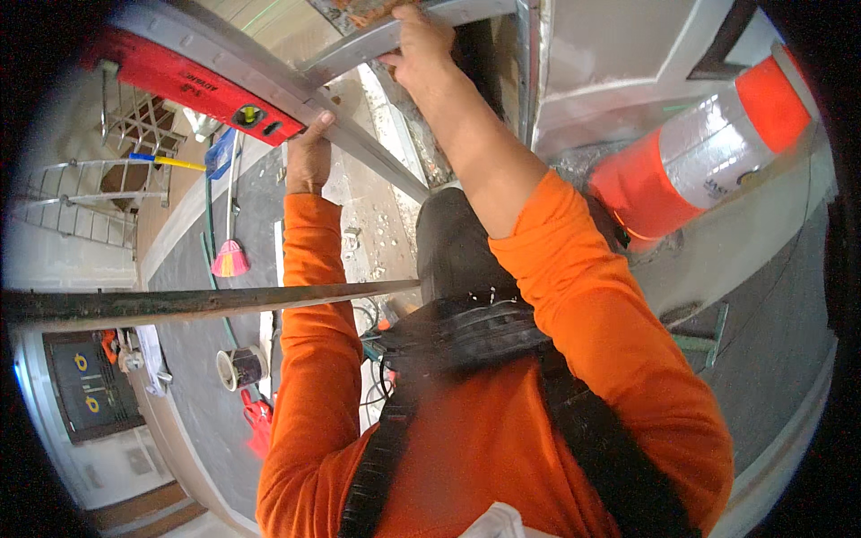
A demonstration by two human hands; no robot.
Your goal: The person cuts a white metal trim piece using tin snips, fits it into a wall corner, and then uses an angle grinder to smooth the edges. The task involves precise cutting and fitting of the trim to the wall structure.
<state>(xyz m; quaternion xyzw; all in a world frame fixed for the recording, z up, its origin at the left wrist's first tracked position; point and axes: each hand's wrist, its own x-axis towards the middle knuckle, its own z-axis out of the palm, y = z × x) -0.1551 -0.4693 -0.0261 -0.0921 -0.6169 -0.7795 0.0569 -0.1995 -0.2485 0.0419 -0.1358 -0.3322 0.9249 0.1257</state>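
A red spirit level (193, 94) lies along a long grey metal stud (256, 76) at the upper left. My left hand (309, 160) is closed at the level's near end, its thumb against the stud's edge; the other fingers are mostly hidden. Farther right, a shorter metal cross-piece (372, 43) meets the stud at an angle. My right hand (423, 49) grips this cross-piece, with fingers over its top and a thumb below. Behind it is a dark opening (484, 76) edged by an upright metal piece (525, 81).
An orange-and-white traffic barrel (700, 152) stands at the right. A long dark bar (215, 303) crosses on the left, above my left forearm. Farther left are a metal ladder (94, 193), a pink broom (230, 258), a blue dustpan (220, 154) and a bucket (240, 368). Debris litters the floor (372, 215).
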